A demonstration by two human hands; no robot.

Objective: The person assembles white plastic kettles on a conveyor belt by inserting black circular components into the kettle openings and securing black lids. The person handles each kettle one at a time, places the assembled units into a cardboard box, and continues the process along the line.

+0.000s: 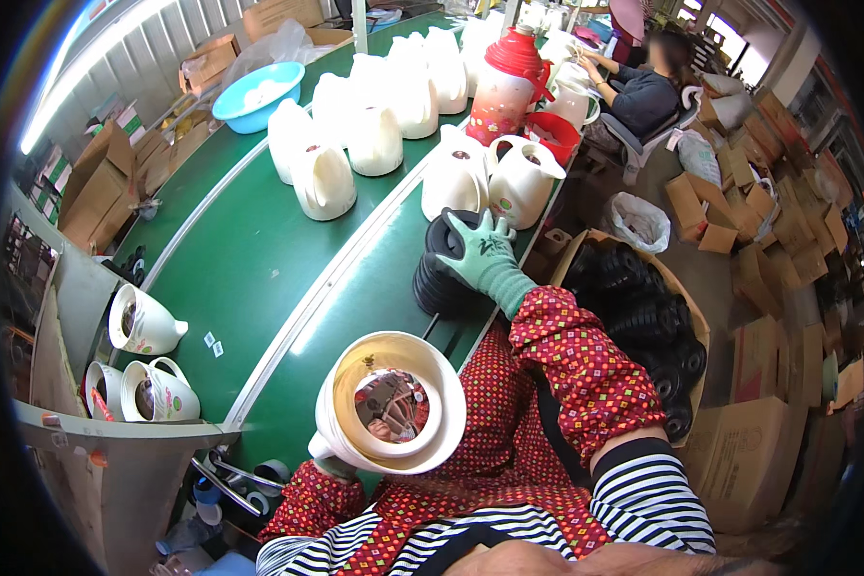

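My left hand [335,468], mostly hidden, holds a white thermos jug [448,391] near my lap. The jug's round open end faces up, with a shiny mirrored liner [392,407] inside. In a green glove, my right hand [482,252] reaches to the belt's near edge. Its fingers close over the top of a stack of black round bases [436,288]; the fingertips' far side is partly hidden. Right behind that stack stand two white jugs, one a spouted jug [523,182] with a handle.
Several white jug bodies [324,182] stand on the green belt [259,259]. Beyond are a red-topped thermos [505,86] and a blue basin [259,94]. A carton of black bases [634,317] sits at my right. A seated co-worker [648,91] works farther along.
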